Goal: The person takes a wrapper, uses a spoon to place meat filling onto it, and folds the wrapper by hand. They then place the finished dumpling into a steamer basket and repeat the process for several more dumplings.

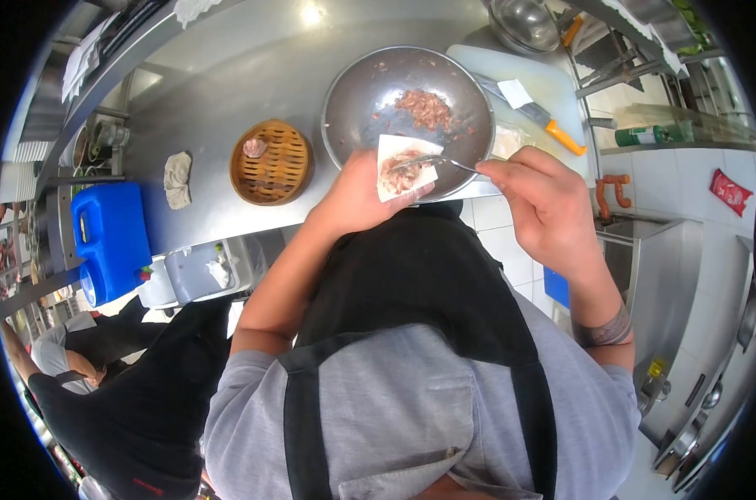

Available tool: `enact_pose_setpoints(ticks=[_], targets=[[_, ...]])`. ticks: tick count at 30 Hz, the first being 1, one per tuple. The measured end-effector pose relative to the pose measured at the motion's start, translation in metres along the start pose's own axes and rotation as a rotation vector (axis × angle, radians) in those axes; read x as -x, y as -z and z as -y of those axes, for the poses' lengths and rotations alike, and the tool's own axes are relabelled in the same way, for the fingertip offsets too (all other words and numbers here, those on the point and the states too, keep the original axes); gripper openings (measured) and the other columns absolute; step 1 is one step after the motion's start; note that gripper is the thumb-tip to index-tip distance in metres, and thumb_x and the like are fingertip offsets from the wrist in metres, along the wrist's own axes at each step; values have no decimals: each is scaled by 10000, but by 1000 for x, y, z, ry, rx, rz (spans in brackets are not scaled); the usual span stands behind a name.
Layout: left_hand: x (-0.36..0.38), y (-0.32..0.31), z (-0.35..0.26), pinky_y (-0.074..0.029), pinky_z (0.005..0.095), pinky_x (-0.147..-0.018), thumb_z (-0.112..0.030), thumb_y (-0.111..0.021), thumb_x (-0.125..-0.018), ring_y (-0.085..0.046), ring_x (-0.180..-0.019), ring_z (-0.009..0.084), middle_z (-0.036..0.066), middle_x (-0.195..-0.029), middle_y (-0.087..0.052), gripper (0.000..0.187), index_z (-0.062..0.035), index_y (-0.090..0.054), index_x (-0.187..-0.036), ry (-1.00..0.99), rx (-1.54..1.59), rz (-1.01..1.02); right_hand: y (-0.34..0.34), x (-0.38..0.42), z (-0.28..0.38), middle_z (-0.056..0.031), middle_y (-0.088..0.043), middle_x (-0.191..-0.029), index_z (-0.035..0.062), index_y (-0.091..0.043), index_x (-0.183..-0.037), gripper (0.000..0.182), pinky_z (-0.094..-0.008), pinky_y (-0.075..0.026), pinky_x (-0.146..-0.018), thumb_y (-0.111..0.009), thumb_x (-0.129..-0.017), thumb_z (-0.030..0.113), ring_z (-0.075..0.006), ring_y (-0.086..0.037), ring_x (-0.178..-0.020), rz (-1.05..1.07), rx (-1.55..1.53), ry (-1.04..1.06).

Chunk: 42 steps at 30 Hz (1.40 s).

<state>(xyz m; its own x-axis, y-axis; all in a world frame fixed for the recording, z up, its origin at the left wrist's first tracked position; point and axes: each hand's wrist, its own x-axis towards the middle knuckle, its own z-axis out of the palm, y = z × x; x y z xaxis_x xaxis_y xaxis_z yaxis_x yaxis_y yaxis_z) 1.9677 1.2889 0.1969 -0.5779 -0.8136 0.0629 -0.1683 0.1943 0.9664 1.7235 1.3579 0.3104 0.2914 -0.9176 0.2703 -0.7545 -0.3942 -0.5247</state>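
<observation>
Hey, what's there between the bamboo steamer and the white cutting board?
A large metal bowl with raw-looking meat in it; the left hand, holding a wrapper with filling, is over the bowl's near rim. The head view shows it.

Bowl (353, 100) smooth shiny metal; table (228, 83) brushed metal, glossy glare far side; steamer basket (239, 188) at left slatted wood-like, semi-matt; jug (115, 233) far left smooth blue plastic; cutting board (478, 60) at right pale, smooth, plastic-looking; folded cloth (178, 180) rumpled, matt; near apron (386, 283) matt black fabric
</observation>
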Motion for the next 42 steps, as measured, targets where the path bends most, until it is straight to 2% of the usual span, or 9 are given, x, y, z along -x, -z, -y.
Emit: enact_pose_setpoints(ticks=[5, 9, 14, 27, 30, 32, 36, 38, 42], targets=[[3, -5, 20, -566, 393, -905, -95, -811, -843, -742, -1047, 288, 158, -1134, -753, 373, -8, -705, -1190, -212, -153, 13, 5, -4, 2, -115, -638, -832, 47, -753, -1070, 276, -394, -521, -635, -681, -831, -72, -331, -652, -731, 47, -11, -40], [-3, -9, 13, -560, 373, -912, -127, -835, -852, -739, -1024, 261, 136, -1127, -755, 356, -18, -717, -1169, -216, -33, 10, 8, -3, 3, -118, -639, -839, 44, -751, -1068, 264, -399, -516, -633, -682, -837, -63, -333, -650, -731, 51, -27, -66], [-2, -8, -9, -542, 315, -907, -240, -876, -883, -690, -983, 147, 73, -1061, -746, 429, -7, -688, -1192, 96, 257, 39, 7, 1, 2, -117, -631, -839, 51, -750, -1089, 292, -401, -510, -634, -684, -834, -75, -326, -633, -711, -31, 62, -11], [-10, -7, -10, -553, 295, -845, -203, -874, -879, -686, -902, 116, 39, -989, -737, 388, -17, -641, -1128, 57, 267, 155, 7, 16, 0, -109, -620, -827, 56, -757, -1115, 311, -362, -499, -624, -685, -852, -93, -273, -621, -684, -132, -49, -99], [-13, -13, -17, -559, 299, -814, -169, -842, -904, -692, -863, 118, 41, -972, -736, 328, -6, -643, -1109, 162, 410, 224, 17, 16, 7, -104, -614, -818, 58, -759, -1112, 331, -365, -501, -621, -686, -829, -97, -278, -625, -678, -91, -59, -98], [-12, -19, -16, -559, 303, -788, -154, -821, -922, -694, -833, 117, 47, -944, -730, 303, 4, -651, -1117, 117, 588, 121, 20, 16, 12, -100, -621, -822, 62, -758, -1109, 359, -373, -512, -623, -684, -798, -100, -287, -635, -677, 34, -36, -73], [-14, -22, -17, -557, 305, -798, -160, -836, -911, -698, -861, 129, 48, -952, -729, 315, -2, -667, -1124, 150, 511, 95, 18, 14, 20, -111, -624, -818, 29, -770, -1079, 284, -335, -498, -618, -683, -846, -108, -265, -631, -677, -6, 21, -92], [-14, -22, -14, -549, 332, -931, -159, -875, -873, -710, -1061, 181, 75, -1047, -755, 366, -27, -677, -1151, -1, 148, 19, 19, 13, 19, -100, -630, -828, 41, -775, -1073, 297, -353, -508, -612, -692, -826, -102, -269, -637, -680, -25, 160, -28], [-10, -22, -10, -558, 313, -853, -180, -900, -843, -709, -949, 163, 66, -1040, -729, 355, -48, -696, -1102, -71, 87, -39, 19, 11, 14, -67, -594, -805, 69, -755, -1057, 405, -388, -531, -612, -672, -691, -84, -266, -640, -722, -59, 208, 37]])
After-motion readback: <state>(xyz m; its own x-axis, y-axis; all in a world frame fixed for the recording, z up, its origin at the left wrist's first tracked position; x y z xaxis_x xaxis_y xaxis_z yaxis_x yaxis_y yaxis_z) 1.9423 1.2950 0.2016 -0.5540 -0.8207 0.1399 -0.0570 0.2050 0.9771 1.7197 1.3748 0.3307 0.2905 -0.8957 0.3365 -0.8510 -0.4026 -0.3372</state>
